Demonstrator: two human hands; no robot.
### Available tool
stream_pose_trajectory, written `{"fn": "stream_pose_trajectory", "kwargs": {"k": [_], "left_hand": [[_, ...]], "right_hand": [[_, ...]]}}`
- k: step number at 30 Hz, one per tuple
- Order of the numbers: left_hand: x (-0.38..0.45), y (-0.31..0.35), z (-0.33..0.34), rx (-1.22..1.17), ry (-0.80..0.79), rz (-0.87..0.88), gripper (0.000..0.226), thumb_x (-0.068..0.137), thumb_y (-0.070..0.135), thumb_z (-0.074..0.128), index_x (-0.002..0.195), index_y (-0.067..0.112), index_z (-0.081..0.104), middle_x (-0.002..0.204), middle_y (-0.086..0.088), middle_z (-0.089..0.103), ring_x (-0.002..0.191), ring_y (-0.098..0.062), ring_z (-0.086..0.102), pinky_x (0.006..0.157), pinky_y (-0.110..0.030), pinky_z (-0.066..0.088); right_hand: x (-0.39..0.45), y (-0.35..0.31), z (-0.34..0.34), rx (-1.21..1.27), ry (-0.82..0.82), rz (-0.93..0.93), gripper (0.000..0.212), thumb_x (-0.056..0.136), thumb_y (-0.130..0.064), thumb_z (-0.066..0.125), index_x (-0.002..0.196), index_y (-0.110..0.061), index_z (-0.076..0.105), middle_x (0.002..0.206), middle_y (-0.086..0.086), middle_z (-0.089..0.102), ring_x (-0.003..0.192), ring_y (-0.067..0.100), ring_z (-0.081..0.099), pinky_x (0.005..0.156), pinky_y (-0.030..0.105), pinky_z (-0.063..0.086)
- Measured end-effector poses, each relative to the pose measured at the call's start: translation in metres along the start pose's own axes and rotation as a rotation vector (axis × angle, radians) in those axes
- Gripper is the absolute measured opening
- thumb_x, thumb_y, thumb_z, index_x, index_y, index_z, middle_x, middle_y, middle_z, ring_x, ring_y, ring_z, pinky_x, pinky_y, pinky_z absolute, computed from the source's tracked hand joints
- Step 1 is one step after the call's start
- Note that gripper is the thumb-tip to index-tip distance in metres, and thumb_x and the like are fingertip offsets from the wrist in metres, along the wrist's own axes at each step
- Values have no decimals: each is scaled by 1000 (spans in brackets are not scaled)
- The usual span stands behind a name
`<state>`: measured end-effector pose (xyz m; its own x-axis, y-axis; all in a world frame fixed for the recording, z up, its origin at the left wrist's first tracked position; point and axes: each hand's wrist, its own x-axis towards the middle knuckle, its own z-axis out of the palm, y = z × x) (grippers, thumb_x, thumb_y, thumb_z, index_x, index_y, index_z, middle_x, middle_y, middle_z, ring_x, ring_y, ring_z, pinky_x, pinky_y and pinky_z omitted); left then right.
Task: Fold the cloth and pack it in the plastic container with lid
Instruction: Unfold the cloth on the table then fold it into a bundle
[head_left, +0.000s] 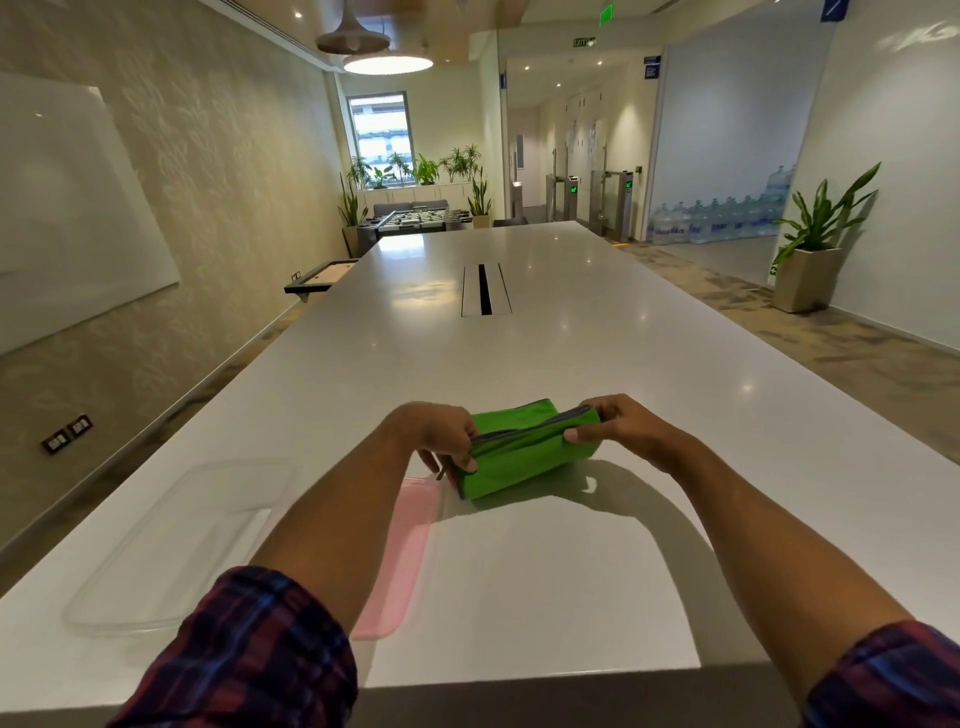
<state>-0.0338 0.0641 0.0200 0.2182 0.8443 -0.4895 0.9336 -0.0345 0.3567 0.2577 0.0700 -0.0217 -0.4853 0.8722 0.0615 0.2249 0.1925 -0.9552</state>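
Note:
A green cloth with a grey edge is folded into a small thick bundle and held just above the white table. My left hand grips its left end and my right hand pinches its right end. A pink lid lies flat on the table below my left forearm, partly hidden by it. A clear plastic container, shallow and rectangular, rests on the table at the near left.
The long table has a cable slot down its middle. Its near edge runs under my forearms. A potted plant stands on the floor to the right, and a whiteboard hangs on the left wall.

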Motion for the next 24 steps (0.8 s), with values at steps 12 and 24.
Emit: {"fn": "stream_pose_trajectory", "kwargs": {"k": [12, 24], "left_hand": [[-8, -11, 4, -172, -186, -77, 11, 94, 12, 67, 103, 17, 68, 83, -3, 73, 68, -12, 72, 75, -28, 51], [9, -16, 29, -205, 360, -202, 28, 84, 10, 57, 105, -3, 69, 94, -18, 69, 83, -31, 70, 55, -27, 50]], "right_hand": [[2, 10, 5, 77, -145, 183, 17, 86, 3, 74, 99, -9, 74, 101, 9, 77, 93, 23, 74, 76, 29, 60], [39, 38, 37, -339, 321, 153, 22, 96, -24, 69, 96, -2, 67, 92, 13, 70, 84, 25, 65, 78, 39, 52]]}}
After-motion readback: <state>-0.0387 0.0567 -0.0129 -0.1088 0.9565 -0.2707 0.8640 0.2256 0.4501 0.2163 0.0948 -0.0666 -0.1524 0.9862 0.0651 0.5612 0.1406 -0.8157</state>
